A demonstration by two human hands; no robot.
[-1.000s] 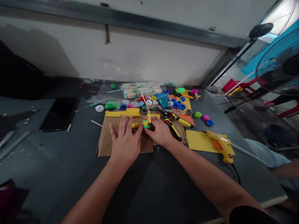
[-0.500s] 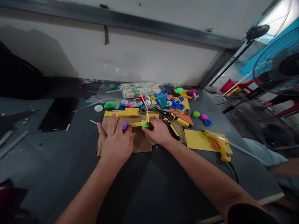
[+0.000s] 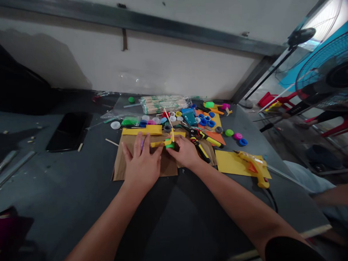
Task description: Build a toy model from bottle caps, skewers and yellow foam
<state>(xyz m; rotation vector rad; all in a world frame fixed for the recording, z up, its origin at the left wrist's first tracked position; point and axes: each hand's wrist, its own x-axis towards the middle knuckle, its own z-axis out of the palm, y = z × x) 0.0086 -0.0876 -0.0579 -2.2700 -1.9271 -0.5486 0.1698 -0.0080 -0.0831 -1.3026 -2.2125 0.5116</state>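
My left hand [image 3: 142, 160] lies palm down over the brown cardboard [image 3: 168, 170], its fingers spread. Beneath its fingers shows a bit of a purple cap [image 3: 142, 145], mostly covered. A yellow strip [image 3: 156, 144] runs from those fingers to a green bottle cap [image 3: 170, 143]. My right hand [image 3: 187, 151] pinches the green cap between thumb and fingers. An upright yellow piece [image 3: 172, 134] rises from beside that cap, with a thin pale stick [image 3: 167, 117] slanting up behind it.
Pliers [image 3: 199, 141] with yellow-black handles lie right of my right hand. A yellow glue gun [image 3: 254, 165] rests on a yellow sheet [image 3: 229, 162]. Behind are loose bottle caps [image 3: 203, 122] and bagged wooden sticks [image 3: 164, 103]. A phone [image 3: 68, 131] lies left; a fan [image 3: 330, 73] stands right.
My left hand has shifted slightly right, closer to the green cap, and covers more of the purple cap. My right hand keeps its pinch in nearly the same place.
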